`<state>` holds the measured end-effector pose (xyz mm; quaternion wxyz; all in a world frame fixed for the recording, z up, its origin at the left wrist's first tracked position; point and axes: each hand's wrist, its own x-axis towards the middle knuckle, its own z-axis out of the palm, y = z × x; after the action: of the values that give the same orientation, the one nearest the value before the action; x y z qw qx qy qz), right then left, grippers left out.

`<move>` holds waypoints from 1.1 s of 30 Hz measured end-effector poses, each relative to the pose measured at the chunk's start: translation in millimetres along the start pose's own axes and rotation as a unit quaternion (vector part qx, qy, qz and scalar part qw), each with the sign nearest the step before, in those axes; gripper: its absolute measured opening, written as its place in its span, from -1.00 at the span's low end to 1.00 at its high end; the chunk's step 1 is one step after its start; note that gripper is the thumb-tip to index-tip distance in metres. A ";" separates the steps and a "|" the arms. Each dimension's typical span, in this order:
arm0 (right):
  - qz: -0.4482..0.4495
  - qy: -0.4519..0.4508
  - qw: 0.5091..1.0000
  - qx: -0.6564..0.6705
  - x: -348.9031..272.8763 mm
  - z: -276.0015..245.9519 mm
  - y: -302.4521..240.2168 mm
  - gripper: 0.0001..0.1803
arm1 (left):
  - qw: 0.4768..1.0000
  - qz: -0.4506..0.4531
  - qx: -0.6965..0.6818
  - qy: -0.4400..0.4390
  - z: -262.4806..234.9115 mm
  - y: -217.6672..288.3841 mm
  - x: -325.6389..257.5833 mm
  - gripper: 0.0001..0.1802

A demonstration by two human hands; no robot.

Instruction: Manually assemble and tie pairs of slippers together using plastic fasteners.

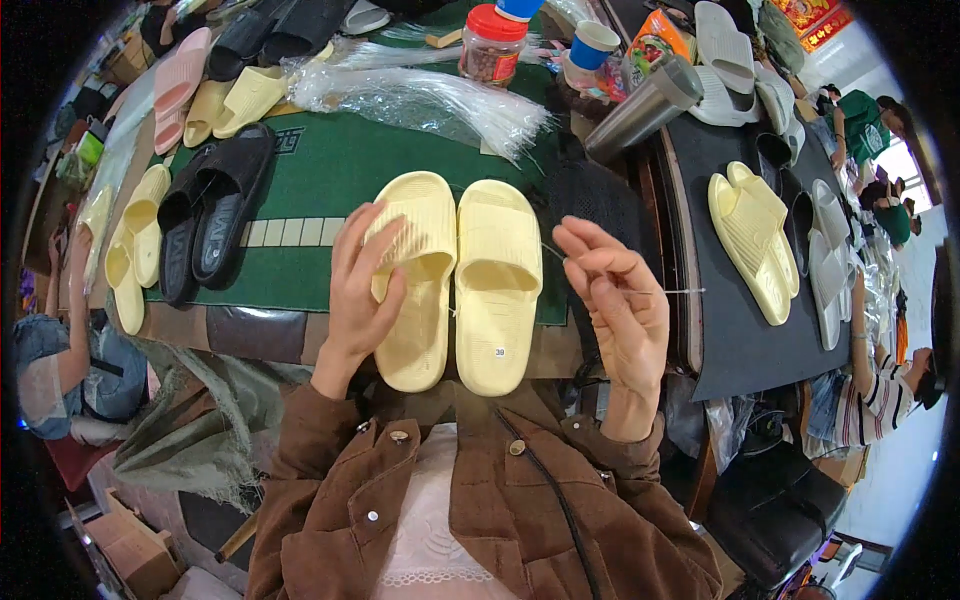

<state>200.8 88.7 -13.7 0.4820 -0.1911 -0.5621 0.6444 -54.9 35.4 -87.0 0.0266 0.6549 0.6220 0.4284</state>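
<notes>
A pair of pale yellow slide slippers lies side by side in front of me, the left slipper [415, 345] touching the right slipper [498, 335]. Over the outer side of the left slipper's strap rests my left hand [362, 275], fingers spread and thumb apart. My right hand [617, 305] is raised beside the right slipper, thumb and fingertips pinched on a thin whitish plastic tie [672, 291]. One end of the tie sticks out to the right, past the palm; a fine strand also shows between the fingertips and the right slipper.
A bundle of clear plastic ties [430, 95], a red-lidded jar [492, 48] and a steel tumbler [643, 108] stand or lie at the back. Black slippers [228, 215] are on the left; another yellow pair [750, 240] is on the right table. Other people work at both sides.
</notes>
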 end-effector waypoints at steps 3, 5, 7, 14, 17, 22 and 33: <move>0.057 -0.023 0.997 -0.056 -0.6 5.9 -0.2 -0.68 | 0.997 0.076 0.015 -0.020 -24.7 28.2 9.9 -0.52; 0.086 -0.051 0.993 -0.067 -2.4 7.8 1.5 -0.66 | 0.994 0.049 -0.086 -0.055 -40.2 43.9 8.9 -0.51; 0.114 -0.100 0.983 -0.102 -6.2 11.5 1.9 -0.64 | 0.975 0.024 -0.200 -0.091 -42.3 54.9 7.4 -0.48; 0.078 -0.102 0.992 -0.016 -21.0 38.4 -19.0 -0.65 | 0.926 -0.042 -0.315 -0.202 -25.9 80.8 -5.2 -0.60; -0.014 -0.069 0.997 0.024 -17.0 29.2 -11.9 -0.81 | 0.934 -0.005 -0.284 -0.215 -32.1 81.4 -1.2 -0.76; -0.160 -0.020 0.987 0.017 -8.2 15.5 3.5 -0.79 | 0.941 -0.001 -0.268 -0.205 -36.3 80.2 -0.9 -0.79; -0.147 -0.025 0.965 -0.215 -4.6 -2.0 -8.4 -0.48 | 0.978 0.153 -0.074 -0.125 -41.3 58.7 6.0 -0.82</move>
<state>208.0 85.1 -8.0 0.5050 -0.1891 -0.7211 0.4351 -33.7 6.6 -24.4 0.0868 0.7867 0.4733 0.3868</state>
